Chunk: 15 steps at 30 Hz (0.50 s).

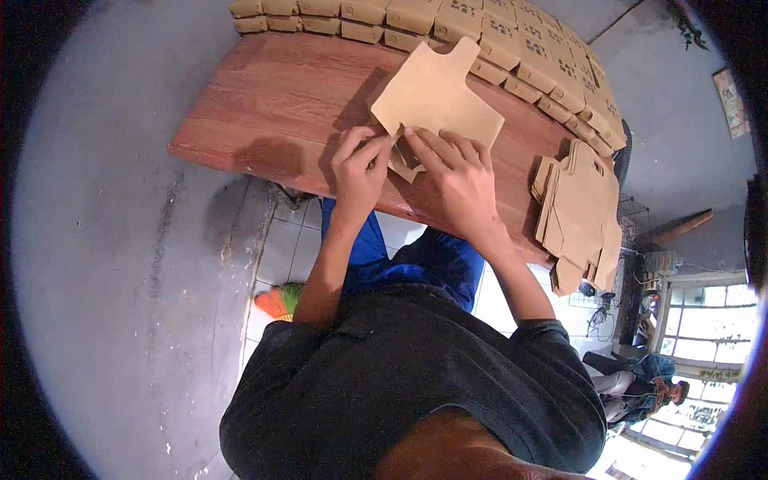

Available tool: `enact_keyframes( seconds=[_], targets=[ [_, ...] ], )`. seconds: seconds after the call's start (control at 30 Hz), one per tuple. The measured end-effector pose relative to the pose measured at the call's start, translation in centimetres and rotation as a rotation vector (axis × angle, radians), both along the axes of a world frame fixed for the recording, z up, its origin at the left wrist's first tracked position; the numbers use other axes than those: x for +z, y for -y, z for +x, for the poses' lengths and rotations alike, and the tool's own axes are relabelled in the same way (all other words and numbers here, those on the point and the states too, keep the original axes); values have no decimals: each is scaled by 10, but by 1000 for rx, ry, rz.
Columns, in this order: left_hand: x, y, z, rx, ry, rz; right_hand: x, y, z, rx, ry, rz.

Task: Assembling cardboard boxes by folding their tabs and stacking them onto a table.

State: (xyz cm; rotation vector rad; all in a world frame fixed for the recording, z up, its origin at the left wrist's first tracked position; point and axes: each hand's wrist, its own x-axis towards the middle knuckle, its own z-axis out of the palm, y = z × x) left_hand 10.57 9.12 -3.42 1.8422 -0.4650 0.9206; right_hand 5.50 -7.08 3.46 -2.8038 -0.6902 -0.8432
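Observation:
A partly folded brown cardboard box [440, 94] lies on the reddish-brown wooden table [272, 96] in front of me, its cut-out flap pointing away. My left hand [360, 166] pinches the near left corner of the box with bent fingers. On the near edge, my right hand [460, 172] grips the cardboard, index finger stretched toward the left fingertips and the others curled. Between the two hands a small folded flap [406, 166] sticks out toward me. The fingertips partly hide the fold there.
Rows of finished brown boxes [496, 40], stacked in layers, line the table's far side. Flat cardboard blanks [580, 212] are piled at the right end. A broom [278, 302] with orange and green bristles stands on the tiled floor by the left wall. Another person [640, 386] sits at far right near windows.

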Motion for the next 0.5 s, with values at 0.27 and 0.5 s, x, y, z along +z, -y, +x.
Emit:
enact_keyframes(
  seconds=[0.27, 0.5],
  targets=[
    [-5, -2, 1, 10, -8, -119, -10, 2, 8, -1, -50, 21],
    [-4, 0, 1, -65, -29, -142, -16, 1, 13, -3, -68, 35]
  ],
)
